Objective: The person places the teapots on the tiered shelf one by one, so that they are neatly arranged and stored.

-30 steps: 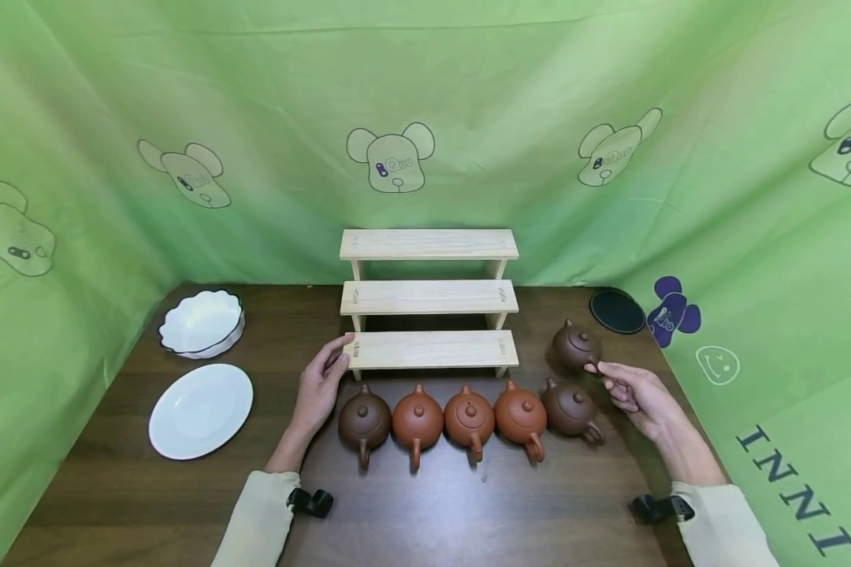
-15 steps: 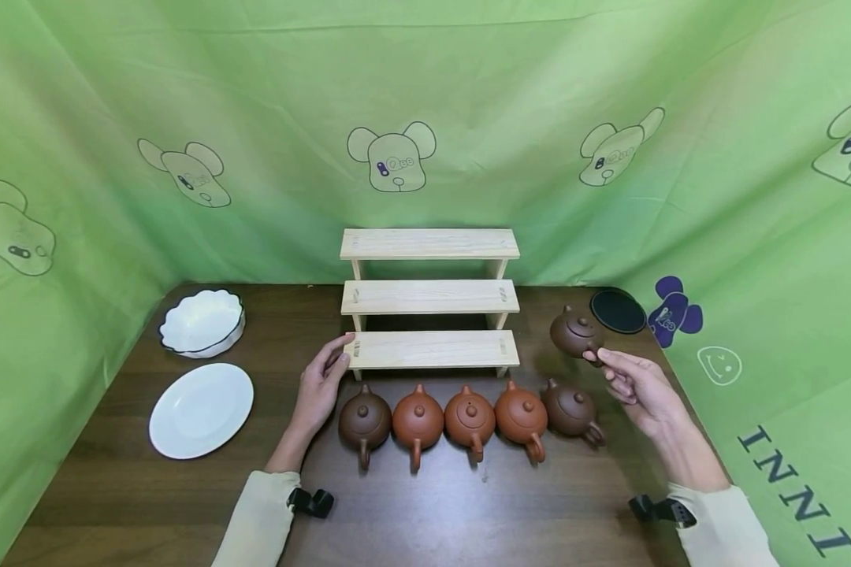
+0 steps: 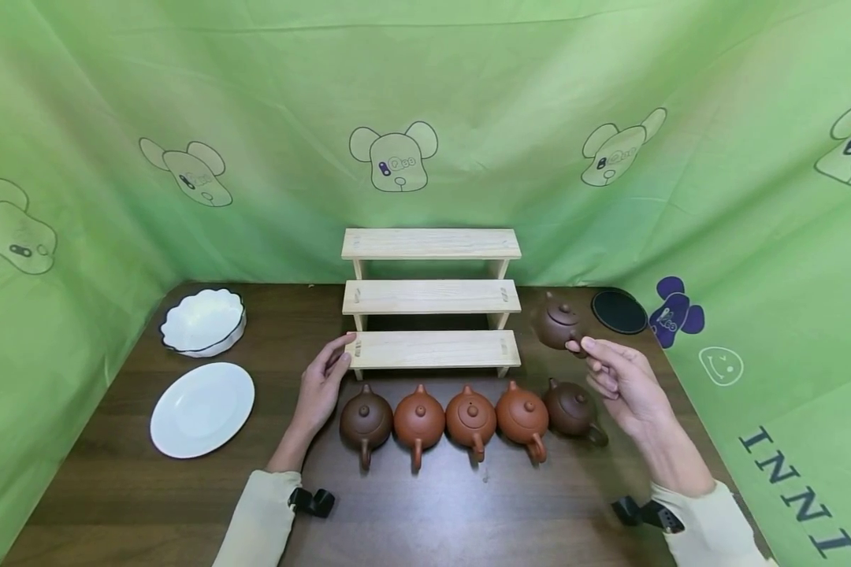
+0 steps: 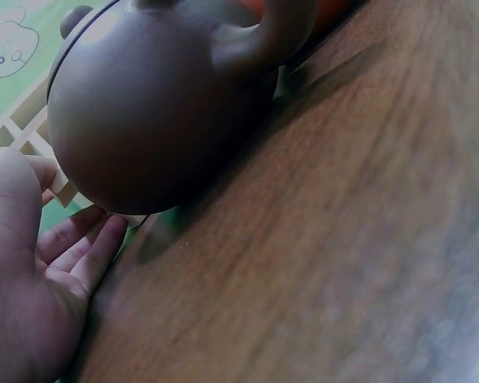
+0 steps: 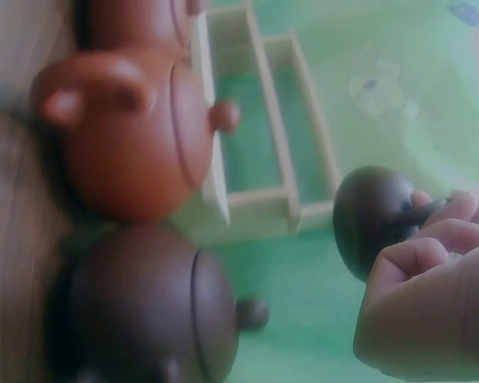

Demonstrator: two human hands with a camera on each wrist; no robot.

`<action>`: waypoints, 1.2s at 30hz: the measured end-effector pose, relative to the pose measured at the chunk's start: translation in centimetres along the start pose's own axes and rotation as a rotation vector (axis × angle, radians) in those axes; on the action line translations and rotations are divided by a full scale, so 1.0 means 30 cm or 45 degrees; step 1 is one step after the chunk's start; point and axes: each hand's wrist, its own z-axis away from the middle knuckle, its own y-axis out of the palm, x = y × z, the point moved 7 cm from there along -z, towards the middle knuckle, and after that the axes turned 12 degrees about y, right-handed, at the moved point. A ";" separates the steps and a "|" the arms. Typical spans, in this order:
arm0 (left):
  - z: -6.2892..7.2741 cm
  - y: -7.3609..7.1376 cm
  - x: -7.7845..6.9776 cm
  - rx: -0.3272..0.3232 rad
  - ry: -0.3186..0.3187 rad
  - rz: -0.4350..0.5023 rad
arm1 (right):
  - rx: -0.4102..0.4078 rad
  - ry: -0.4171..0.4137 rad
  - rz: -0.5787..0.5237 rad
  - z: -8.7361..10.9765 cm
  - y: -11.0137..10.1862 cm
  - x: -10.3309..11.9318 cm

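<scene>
My right hand [image 3: 626, 387] pinches the handle of a small dark brown teapot [image 3: 560, 324], held up over the table right of the wooden stepped shelf [image 3: 432, 349]. In the right wrist view this teapot [image 5: 375, 211] shows its rounded side, the handle between thumb and fingers. My left hand [image 3: 321, 391] touches the left end of the lowest step with fairly straight fingers. A row of teapots stands before the shelf: a dark brown teapot [image 3: 365, 417] at left, several orange-red teapots [image 3: 420, 421] in the middle, another dark brown teapot [image 3: 571, 409] at right.
A white scalloped bowl [image 3: 202, 323] and a white oval plate [image 3: 202, 409] lie on the left of the brown table [image 3: 425, 520]. At the back right is a black round mat [image 3: 618, 311]. Green printed cloth [image 3: 397, 79] encloses the table's back and sides.
My right hand has lifted the dark brown teapot off the table and carried it up and leftward, toward the shelf. The left hand has stayed at the lowest step.
</scene>
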 end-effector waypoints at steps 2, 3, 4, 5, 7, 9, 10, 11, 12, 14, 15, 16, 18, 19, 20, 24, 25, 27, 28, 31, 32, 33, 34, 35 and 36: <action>-0.001 -0.001 0.006 -0.001 -0.011 -0.005 | -0.008 -0.010 -0.008 -0.002 0.022 0.001; -0.001 -0.001 0.010 -0.002 -0.009 -0.001 | -0.011 -0.014 -0.012 -0.004 0.033 0.002; -0.002 -0.001 0.012 -0.003 -0.016 0.000 | -0.016 -0.017 -0.013 -0.004 0.044 0.002; -0.002 -0.001 0.016 -0.004 -0.011 0.004 | -0.022 -0.020 -0.018 -0.006 0.054 0.002; -0.002 -0.001 0.026 -0.007 -0.008 0.014 | -0.037 -0.023 -0.029 -0.009 0.073 0.002; -0.001 -0.001 0.030 -0.009 -0.006 0.020 | -0.053 -0.024 -0.044 -0.012 0.091 0.002; 0.000 -0.001 0.027 -0.010 -0.005 0.020 | -0.060 -0.024 -0.057 -0.015 0.100 0.002; 0.000 -0.001 0.028 -0.011 -0.002 0.021 | -0.068 -0.024 -0.063 -0.018 0.109 0.002; 0.000 -0.001 0.023 -0.009 -0.014 0.015 | -0.069 -0.023 -0.074 -0.021 0.119 0.002; 0.000 -0.002 0.038 0.002 -0.022 0.010 | -0.069 -0.021 -0.085 -0.029 0.140 0.001; 0.001 -0.003 0.057 0.011 -0.033 0.009 | -0.067 -0.019 -0.086 -0.034 0.150 0.000; 0.001 -0.002 0.068 0.018 -0.051 0.019 | -0.068 -0.017 -0.087 -0.039 0.160 -0.001; 0.001 -0.001 0.079 0.032 -0.066 0.017 | -0.071 -0.012 -0.075 -0.050 0.180 -0.004; 0.002 -0.002 0.094 0.032 -0.064 0.020 | -0.072 -0.009 -0.069 -0.056 0.190 -0.006; 0.002 -0.002 0.088 0.033 -0.056 0.023 | -0.077 -0.007 -0.061 -0.062 0.199 -0.007; 0.001 0.001 0.044 0.011 0.009 0.009 | -0.111 0.004 -0.034 -0.083 0.232 -0.019; 0.001 0.002 0.031 0.006 0.018 0.013 | -0.118 0.007 -0.038 -0.089 0.241 -0.022; -0.001 0.004 0.015 0.001 0.022 0.019 | -0.129 0.012 -0.044 -0.100 0.260 -0.029; -0.001 0.005 0.006 0.003 0.022 0.029 | -0.132 0.014 -0.049 -0.106 0.271 -0.032; -0.003 0.007 -0.011 0.006 0.011 0.037 | -0.138 0.021 -0.068 -0.126 0.306 -0.037; -0.003 0.007 -0.014 0.003 0.006 0.043 | -0.140 0.026 -0.075 -0.133 0.318 -0.040; -0.003 0.007 -0.016 0.006 0.007 0.045 | -0.142 0.032 -0.085 -0.141 0.330 -0.042; -0.002 0.006 -0.015 0.003 0.013 0.049 | -0.145 0.039 -0.094 -0.150 0.341 -0.044; -0.002 0.005 -0.007 0.005 0.008 0.043 | -0.151 0.044 -0.103 -0.158 0.352 -0.047; -0.002 0.003 0.000 0.000 0.006 0.042 | -0.155 0.049 -0.108 -0.167 0.362 -0.050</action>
